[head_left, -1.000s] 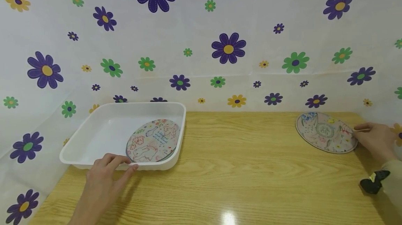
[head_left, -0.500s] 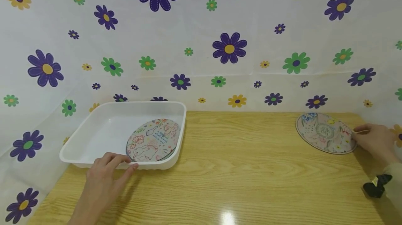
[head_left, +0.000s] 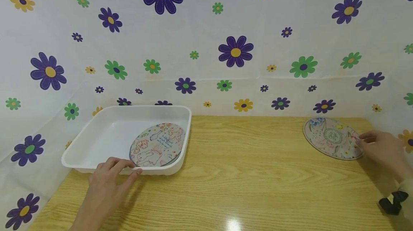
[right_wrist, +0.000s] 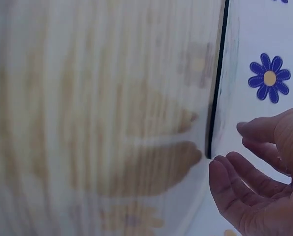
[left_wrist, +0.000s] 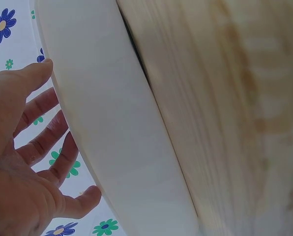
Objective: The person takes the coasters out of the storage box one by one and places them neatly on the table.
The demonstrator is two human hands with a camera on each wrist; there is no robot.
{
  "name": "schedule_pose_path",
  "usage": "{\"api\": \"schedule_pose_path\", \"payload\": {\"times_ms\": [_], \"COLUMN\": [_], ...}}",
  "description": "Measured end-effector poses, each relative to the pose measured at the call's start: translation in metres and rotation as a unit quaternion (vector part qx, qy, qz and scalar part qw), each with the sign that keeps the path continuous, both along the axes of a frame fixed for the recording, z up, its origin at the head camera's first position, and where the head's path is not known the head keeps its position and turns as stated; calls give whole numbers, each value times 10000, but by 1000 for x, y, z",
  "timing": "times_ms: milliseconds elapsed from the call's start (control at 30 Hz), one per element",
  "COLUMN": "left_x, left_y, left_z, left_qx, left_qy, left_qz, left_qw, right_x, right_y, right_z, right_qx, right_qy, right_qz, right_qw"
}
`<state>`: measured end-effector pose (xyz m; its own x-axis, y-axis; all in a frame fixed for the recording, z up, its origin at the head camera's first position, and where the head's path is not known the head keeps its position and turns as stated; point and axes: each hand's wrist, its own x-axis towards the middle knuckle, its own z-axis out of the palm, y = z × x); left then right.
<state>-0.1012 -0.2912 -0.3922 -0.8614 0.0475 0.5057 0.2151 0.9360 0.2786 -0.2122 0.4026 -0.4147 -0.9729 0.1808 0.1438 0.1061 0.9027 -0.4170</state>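
A white plastic tray (head_left: 96, 141) stands on the left of the table in the head view. My left hand (head_left: 106, 184) holds its near rim, fingers over the edge and thumb on the outer side. Inside the tray lies a thin round mat (head_left: 158, 145) printed with a rabbit and flowers. On the far right of the table is another round mat (head_left: 332, 137) with a floral print and a dark edge. My right hand (head_left: 384, 150) overlaps this mat's right edge. In the right wrist view its fingers (right_wrist: 225, 187) bend loosely beside the mat's edge, nothing between them and the thumb.
The wood-grain table (head_left: 242, 173) runs between the tray and the right mat. A white cloth (head_left: 206, 30) with purple, green and yellow flowers hangs behind and down the left side. A black object (head_left: 393, 202) sits at my right sleeve.
My right hand has shifted slightly left and nearer to me, covering more of the right mat's edge. The left hand and the tray have stayed put.
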Motion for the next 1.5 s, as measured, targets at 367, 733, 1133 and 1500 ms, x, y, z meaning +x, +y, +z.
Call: {"api": "schedule_pose_path", "payload": {"times_ms": [367, 733, 1133, 1500], "left_x": [1, 2, 0, -1], "left_y": [0, -1, -1, 0], "left_z": [-1, -1, -2, -1], "left_qx": [-50, 27, 19, 4], "left_qy": [6, -8, 41, 130], "left_qz": [28, 1, -26, -31], "left_qw": [10000, 10000, 10000, 9999], "right_x": [5, 8, 9, 12], "right_y": [-17, -34, -47, -64], "right_z": [1, 9, 15, 21], "right_qx": [41, 318, 301, 47], "right_qy": [255, 377, 374, 142], "right_qz": [484, 575, 694, 918], "right_qw": [9985, 9971, 9964, 9957]}}
